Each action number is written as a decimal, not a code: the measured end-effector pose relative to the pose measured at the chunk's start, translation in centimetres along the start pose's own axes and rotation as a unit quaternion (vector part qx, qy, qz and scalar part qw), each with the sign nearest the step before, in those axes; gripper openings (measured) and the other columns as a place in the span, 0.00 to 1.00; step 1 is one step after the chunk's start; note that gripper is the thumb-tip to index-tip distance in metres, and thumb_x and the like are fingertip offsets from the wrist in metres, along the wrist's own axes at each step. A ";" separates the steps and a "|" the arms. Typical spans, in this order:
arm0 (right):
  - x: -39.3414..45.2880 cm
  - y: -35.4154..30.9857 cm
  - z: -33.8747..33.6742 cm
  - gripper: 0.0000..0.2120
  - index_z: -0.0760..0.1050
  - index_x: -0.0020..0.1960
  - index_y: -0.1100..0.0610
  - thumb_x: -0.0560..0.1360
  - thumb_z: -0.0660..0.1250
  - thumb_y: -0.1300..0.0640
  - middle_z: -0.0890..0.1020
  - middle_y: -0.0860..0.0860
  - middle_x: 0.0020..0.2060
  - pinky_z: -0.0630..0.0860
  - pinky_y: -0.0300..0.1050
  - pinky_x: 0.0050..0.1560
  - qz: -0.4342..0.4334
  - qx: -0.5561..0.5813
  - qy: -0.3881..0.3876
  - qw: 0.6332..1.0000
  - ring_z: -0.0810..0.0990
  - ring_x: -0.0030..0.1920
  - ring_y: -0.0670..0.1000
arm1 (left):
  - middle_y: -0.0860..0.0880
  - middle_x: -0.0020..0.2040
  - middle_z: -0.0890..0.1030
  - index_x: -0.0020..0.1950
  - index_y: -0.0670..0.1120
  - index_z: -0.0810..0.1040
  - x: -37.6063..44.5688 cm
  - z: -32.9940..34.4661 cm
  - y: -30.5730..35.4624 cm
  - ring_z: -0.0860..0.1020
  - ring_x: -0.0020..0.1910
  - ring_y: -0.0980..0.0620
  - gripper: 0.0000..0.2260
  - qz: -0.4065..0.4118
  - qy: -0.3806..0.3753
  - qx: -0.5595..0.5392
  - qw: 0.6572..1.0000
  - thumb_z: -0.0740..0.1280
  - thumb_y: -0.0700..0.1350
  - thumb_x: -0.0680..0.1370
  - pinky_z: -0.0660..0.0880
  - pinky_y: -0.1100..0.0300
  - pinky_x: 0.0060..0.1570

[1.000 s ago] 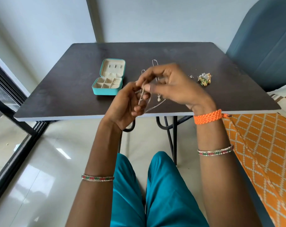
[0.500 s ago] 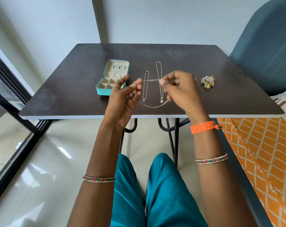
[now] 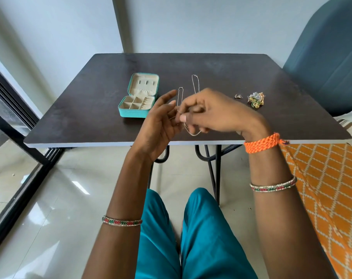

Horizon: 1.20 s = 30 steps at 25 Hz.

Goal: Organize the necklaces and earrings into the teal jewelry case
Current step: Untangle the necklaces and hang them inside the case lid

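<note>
The teal jewelry case (image 3: 133, 113) lies open on the dark table (image 3: 86, 109), left of my hands, its cream compartments showing. My right hand (image 3: 215, 111) pinches a thin silver necklace (image 3: 193, 133) between thumb and fingers; a loop of it hangs just below. My left hand (image 3: 161, 123) stands palm-right with fingers mostly straight, and the chain runs against its fingertips. Two more silver necklaces, a shorter one (image 3: 180, 93) and a longer one (image 3: 195, 81), lie stretched on the table behind my hands. A pile of earrings (image 3: 256, 99) and one small earring (image 3: 238, 96) sit to the right.
A blue padded chair (image 3: 328, 63) stands at the table's right rear. An orange patterned cushion (image 3: 328, 188) lies at my right. A glass door frame (image 3: 14, 137) runs along the left. My teal-clad knees are under the table's near edge.
My hands were apart with the chain stretched between them; now the right hand has moved left to the left hand's fingertips and the chain's loop hangs shorter.
</note>
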State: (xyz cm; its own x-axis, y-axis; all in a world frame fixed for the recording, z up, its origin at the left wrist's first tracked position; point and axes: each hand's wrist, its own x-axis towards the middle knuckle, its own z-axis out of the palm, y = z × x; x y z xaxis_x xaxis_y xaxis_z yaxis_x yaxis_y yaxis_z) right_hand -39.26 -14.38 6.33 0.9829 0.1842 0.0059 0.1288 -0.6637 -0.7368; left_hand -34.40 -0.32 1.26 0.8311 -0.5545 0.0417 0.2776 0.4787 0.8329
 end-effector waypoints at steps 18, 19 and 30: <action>0.4 2.1 5.5 0.14 0.71 0.38 0.52 0.70 0.70 0.69 0.81 0.47 0.32 0.79 0.44 0.42 -0.057 0.132 0.207 0.968 0.80 0.35 0.46 | 0.40 0.51 0.78 0.63 0.43 0.67 1.2 0.1 -0.9 0.79 0.44 0.49 0.17 0.135 0.142 -0.184 0.963 0.58 0.28 0.78 0.79 0.62 0.45; 0.3 1.7 5.2 0.13 0.71 0.38 0.52 0.69 0.70 0.68 0.82 0.46 0.33 0.79 0.44 0.45 -0.073 0.085 0.211 0.971 0.81 0.36 0.45 | 0.42 0.49 0.79 0.65 0.44 0.67 1.2 0.0 -1.0 0.80 0.43 0.51 0.18 0.143 0.148 -0.114 0.972 0.59 0.29 0.78 0.79 0.62 0.45; -0.6 -0.1 0.6 0.09 0.78 0.46 0.57 0.72 0.66 0.70 0.80 0.56 0.41 0.78 0.45 0.27 -0.110 0.078 0.170 0.976 0.76 0.33 0.47 | 0.41 0.44 0.79 0.69 0.42 0.66 0.4 0.1 1.1 0.79 0.42 0.49 0.26 0.083 -0.021 0.053 0.995 0.63 0.33 0.70 0.77 0.60 0.46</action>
State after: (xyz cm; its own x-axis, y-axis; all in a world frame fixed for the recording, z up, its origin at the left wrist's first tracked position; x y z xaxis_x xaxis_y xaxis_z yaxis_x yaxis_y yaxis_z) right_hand -39.95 -14.04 6.01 0.9242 0.0396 0.3799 0.3453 -0.5115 -0.7868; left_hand -33.77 -0.10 2.20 0.8400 -0.5026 0.2046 0.0843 0.4934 0.8657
